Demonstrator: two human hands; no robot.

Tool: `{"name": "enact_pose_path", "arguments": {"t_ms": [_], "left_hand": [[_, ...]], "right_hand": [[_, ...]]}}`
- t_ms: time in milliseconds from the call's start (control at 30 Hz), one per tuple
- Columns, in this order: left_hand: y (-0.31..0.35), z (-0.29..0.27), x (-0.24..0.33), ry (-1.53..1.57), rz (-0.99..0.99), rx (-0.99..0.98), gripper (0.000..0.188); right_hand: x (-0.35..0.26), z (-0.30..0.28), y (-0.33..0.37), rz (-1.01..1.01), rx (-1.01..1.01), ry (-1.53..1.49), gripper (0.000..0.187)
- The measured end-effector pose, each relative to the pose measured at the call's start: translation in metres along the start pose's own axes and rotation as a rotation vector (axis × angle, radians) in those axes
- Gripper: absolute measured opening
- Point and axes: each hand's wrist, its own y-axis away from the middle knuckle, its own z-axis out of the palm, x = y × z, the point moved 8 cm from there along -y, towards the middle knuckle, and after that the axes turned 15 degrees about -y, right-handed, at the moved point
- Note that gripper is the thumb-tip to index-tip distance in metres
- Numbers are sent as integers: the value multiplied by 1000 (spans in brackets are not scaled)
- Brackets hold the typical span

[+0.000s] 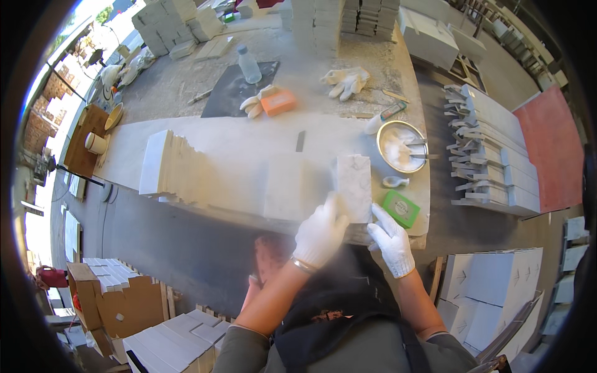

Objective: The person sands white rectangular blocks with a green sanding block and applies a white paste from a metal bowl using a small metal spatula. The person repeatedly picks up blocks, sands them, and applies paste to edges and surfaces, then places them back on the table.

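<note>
Both gloved hands meet at the near end of a white marble tile (354, 186) lying flat on the long stone slab (236, 146), close to the slab's near edge. The left hand (320, 233) curls its fingers over the tile's near left corner, gripping it; the right hand (390, 239) rests with fingers spread and pointing upward against the tile's near right corner, touching it but not closed around it. Just right of the right fingertips lies one green sanding block (401, 208), and beyond it one small white scoop-like piece (395, 181). Farther from the fingers, one round metal bowl (402, 147) holds white paste and a metal spatula. To the left of the left fingers a row of stacked white tiles (171, 168) leans along the slab, leaving bare slab between the row and the held tile. Beyond the slab lie one plastic bottle (249, 64), one orange block (278, 102) and one loose pair of white gloves (346, 81).
</note>
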Motion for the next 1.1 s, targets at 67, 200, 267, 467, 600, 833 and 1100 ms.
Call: {"name": "enact_pose_path", "arguments": {"t_ms": [67, 200, 267, 467, 600, 833, 1100], "left_hand": [[-3, -1, 2, 11, 22, 5, 63], [-3, -9, 4, 81, 14, 79, 58], [1, -16, 4, 223, 8, 122, 55], [6, 5, 9, 962, -55, -337, 50], [21, 19, 8, 980, -19, -427, 49], [50, 52, -10, 1160, 27, -485, 48], [49, 58, -16, 1305, 2, -400, 51]], "right_hand": [[-1, 1, 2, 30, 15, -59, 53], [-8, 3, 7, 68, 29, -149, 51], [-11, 2, 10, 81, 35, -194, 49], [-5, 5, 5, 161, 24, -616, 42], [-7, 9, 2, 191, -74, -742, 42], [-6, 1, 28, 179, -151, -646, 40], [12, -4, 63, 232, -188, -454, 38]]}}
